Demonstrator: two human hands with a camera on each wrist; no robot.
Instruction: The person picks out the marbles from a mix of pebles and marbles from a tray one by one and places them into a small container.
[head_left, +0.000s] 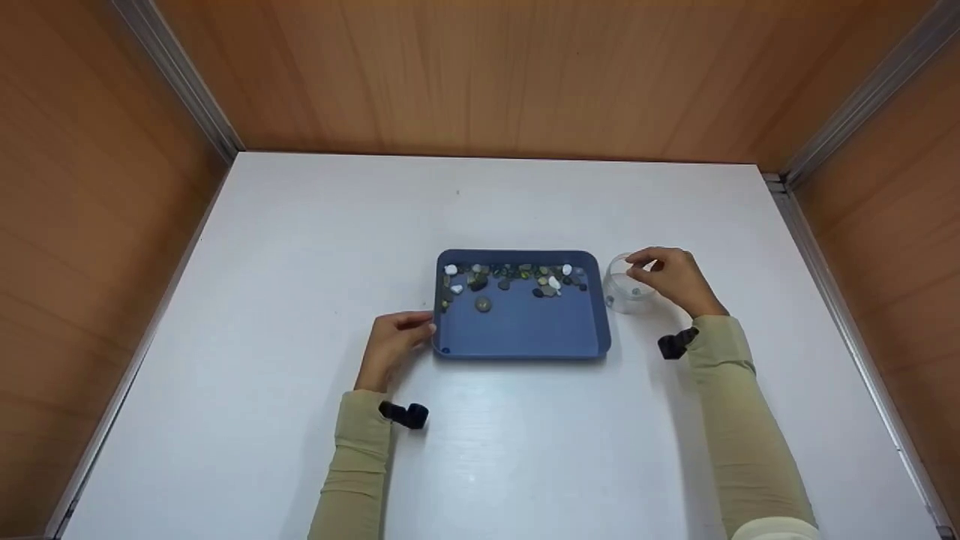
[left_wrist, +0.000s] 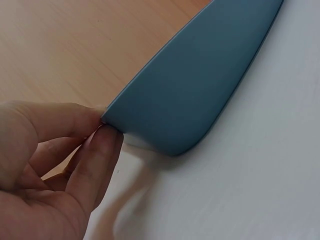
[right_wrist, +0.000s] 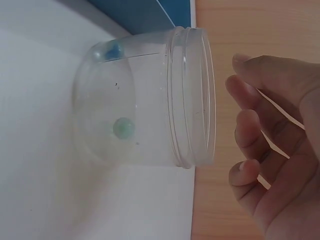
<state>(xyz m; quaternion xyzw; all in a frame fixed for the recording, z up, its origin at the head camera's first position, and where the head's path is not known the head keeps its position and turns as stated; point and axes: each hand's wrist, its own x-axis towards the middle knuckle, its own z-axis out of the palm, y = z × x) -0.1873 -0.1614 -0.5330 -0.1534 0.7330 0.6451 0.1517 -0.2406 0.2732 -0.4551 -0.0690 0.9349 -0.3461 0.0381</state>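
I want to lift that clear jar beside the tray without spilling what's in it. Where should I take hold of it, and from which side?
Grip the clear jar round its threaded rim band, coming from above. It stands upright with its mouth open, and the blue tray crowds its left side. The right hand is already over it, so fingers can probably close on the outer wall.

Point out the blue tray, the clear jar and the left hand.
blue tray point(head_left: 525, 330): head view, bare floor near the front wall.
clear jar point(right_wrist: 145, 100): right wrist view, side wall.
left hand point(head_left: 390, 345): head view, back of hand.
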